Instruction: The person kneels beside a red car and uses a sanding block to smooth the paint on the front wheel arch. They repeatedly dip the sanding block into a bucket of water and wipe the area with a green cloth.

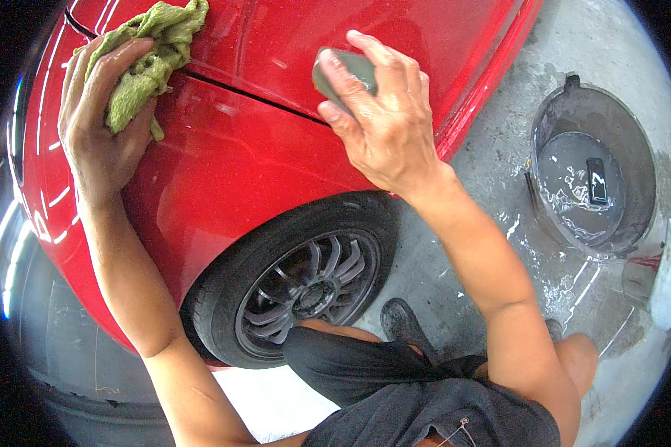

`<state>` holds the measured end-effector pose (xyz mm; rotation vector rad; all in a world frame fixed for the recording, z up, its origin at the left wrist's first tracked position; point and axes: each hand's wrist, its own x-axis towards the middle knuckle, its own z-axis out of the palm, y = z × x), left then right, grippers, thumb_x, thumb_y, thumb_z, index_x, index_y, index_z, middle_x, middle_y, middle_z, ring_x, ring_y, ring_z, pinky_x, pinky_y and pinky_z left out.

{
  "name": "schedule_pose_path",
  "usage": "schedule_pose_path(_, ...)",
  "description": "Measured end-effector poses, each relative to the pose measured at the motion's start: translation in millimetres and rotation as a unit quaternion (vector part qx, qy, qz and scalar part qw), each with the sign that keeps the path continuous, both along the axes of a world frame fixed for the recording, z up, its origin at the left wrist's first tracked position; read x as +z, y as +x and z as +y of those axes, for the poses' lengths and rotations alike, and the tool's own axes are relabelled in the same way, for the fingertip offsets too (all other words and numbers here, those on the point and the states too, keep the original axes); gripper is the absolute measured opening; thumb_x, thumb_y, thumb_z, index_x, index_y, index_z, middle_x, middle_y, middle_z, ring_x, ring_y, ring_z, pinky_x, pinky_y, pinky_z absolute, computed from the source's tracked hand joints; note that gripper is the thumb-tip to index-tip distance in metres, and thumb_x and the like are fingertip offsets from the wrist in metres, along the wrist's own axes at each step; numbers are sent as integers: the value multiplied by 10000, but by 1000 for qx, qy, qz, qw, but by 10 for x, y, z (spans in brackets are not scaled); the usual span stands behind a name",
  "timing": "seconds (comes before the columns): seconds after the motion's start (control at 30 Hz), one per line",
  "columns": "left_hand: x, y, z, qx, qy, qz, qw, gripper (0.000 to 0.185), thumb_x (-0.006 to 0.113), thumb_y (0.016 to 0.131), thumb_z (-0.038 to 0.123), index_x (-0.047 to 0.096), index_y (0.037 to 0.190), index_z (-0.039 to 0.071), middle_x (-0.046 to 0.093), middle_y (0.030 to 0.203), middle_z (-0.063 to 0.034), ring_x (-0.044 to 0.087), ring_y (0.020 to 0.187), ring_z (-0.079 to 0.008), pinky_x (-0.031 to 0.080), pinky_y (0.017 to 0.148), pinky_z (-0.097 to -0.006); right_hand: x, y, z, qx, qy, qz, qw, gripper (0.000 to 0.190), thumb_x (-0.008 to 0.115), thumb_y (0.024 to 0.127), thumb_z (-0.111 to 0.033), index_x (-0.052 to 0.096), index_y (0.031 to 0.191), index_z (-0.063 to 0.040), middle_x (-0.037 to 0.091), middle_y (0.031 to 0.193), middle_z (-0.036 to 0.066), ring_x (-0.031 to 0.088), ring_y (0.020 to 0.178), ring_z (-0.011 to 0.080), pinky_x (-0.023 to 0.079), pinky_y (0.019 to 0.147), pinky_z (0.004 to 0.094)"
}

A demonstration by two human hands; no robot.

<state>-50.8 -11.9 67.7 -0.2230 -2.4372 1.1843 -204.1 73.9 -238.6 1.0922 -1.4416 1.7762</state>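
Observation:
My left hand (103, 117) grips a crumpled yellow-green cloth (140, 72) against the glossy red body panel of a car (229, 145), at the upper left. Under the fingers of my right hand (394, 106) is a flat grey-green block (344, 72), pressed on the red panel just above a dark panel gap (257, 99). Its exact kind cannot be told. The panel about it looks wet. Below both hands, the car's wheel (313, 296) with its dark multi-spoke rim fills part of the wheel arch.
A round dark tub (634, 139) of water stands on the wet concrete floor (430, 274) at the right, with a dark rectangular block (596, 181) in it. My bent knee is close to the wheel. A large dark rounded object (78, 335) lies at the lower left.

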Motion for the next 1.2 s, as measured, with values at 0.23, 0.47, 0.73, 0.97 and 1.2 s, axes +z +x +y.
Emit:
schedule_pose_path(0.23,-75,1,85,-16,-10,7,1000,523,780,708,-35,784,1220,69,760,1227,-153,687,1240,-367,534,1091,-460,-60,158,-81,6,39,28,999,483,727,968,-463,709,1378,-207,516,1597,157,502,1416,376,430,1066,519)
schedule_pose_path(0.47,-83,68,33,-18,14,-4,1000,498,752,705,-62,770,1198,13,778,1198,-137,703,1195,-333,525,1087,-432,-61,280,-141,23,43,-2,999,454,729,986,-384,734,1412,-225,494,1627,173,517,1340,381,439,1022,498)
schedule_pose_path(0.73,-191,-34,77,-26,22,-22,999,460,772,741,-73,777,1191,19,761,1277,-145,708,1216,-326,543,1070,-418,15,333,-164,4,44,-13,999,505,804,901,-381,727,1373,-219,511,1594,150,517,1342,360,450,1002,482)
schedule_pose_path(0.97,-143,-98,29,61,8,-25,998,416,758,820,-71,762,1223,33,731,1331,-170,675,1295,-329,519,1121,-417,40,329,-234,-14,62,-16,998,575,824,880,-400,695,1416,-236,490,1610,161,511,1351,379,460,998,490)
schedule_pose_path(1.2,-40,-203,-52,45,23,-32,998,407,770,821,-71,763,1215,33,737,1310,-146,693,1256,-309,532,1091,-393,205,246,-273,-35,35,-8,999,534,821,887,-383,697,1380,-218,484,1614,181,517,1351,390,459,1000,511)
